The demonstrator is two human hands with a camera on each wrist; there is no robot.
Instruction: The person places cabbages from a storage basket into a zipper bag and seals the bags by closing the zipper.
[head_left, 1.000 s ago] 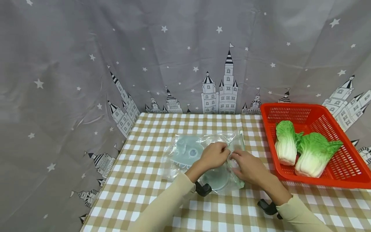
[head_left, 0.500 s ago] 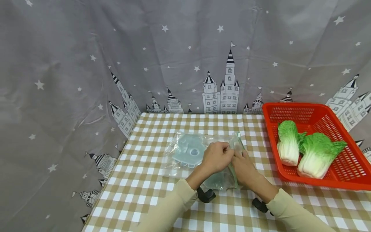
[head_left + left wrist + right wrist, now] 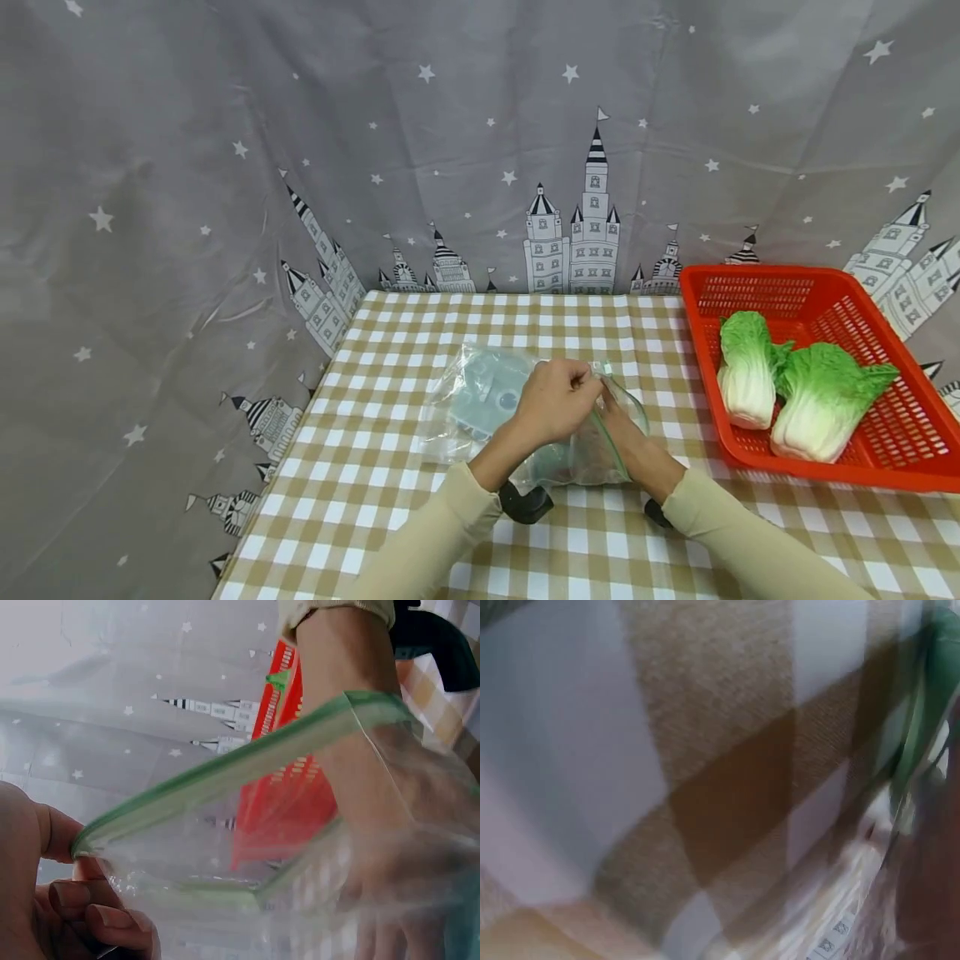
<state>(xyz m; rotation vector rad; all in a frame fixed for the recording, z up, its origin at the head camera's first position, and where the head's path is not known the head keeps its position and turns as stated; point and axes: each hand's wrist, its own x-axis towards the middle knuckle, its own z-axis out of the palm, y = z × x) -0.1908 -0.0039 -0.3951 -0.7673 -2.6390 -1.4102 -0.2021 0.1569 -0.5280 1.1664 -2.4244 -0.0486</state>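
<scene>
- Clear plastic bag (image 3: 577, 457), green-edged, lies at the lower centre of the head view; its mouth gapes toward the right.
- Left hand (image 3: 553, 400): thumb and fingers pinch the bag's green rim (image 3: 225, 763), lower left of the left wrist view.
- Right hand (image 3: 409, 844): inside the bag mouth, seen through film at lower right of the left wrist view; fingers point down, roughly straight. Cannot tell whether they touch the far film.
- Pale blue-green patch (image 3: 480, 398) shows left of the hands; cannot tell if print or contents.
- Red basket (image 3: 862, 475), right of the head frame, holds two cabbages: one slimmer (image 3: 744, 375), one broader (image 3: 817, 408) to its right.
- Checked tablecloth (image 3: 360, 467) under bag and basket; grey castle-print curtain (image 3: 450, 125) fills the upper frame.
</scene>
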